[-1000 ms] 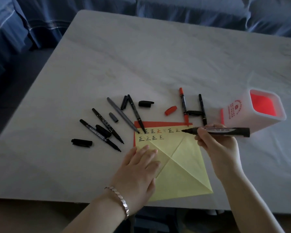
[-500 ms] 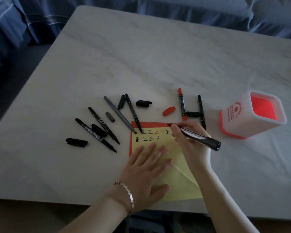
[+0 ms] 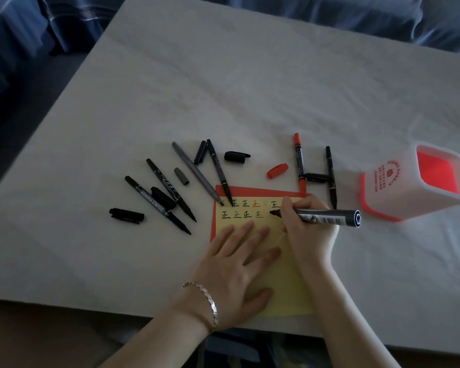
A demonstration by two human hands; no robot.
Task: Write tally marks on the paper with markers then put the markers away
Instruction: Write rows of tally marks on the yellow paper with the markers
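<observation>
A yellow paper [image 3: 287, 290] with a red edge lies near the table's front, bearing two rows of tally marks. My left hand [image 3: 237, 269] presses flat on the sheet, fingers spread. My right hand [image 3: 308, 229] grips a thick black marker [image 3: 327, 217], its tip touching the paper at the end of the second row. Several uncapped thin markers lie above the sheet: black ones [image 3: 157, 204] at the left, a grey one [image 3: 194, 171], a red one [image 3: 299, 162] and a black one [image 3: 330, 176] at the right.
Loose caps lie among the markers: black ones [image 3: 126, 215] [image 3: 235, 156], a grey one [image 3: 181, 176], a red one [image 3: 276, 171]. A white and red square pen holder [image 3: 398, 192] stands at the right. Blue fabric runs behind the white table [image 3: 223, 75].
My right hand turned the thick marker from level above the paper, brought its tip down, then moved it from the first row to the end of the second. My left hand slid slightly up the sheet.
</observation>
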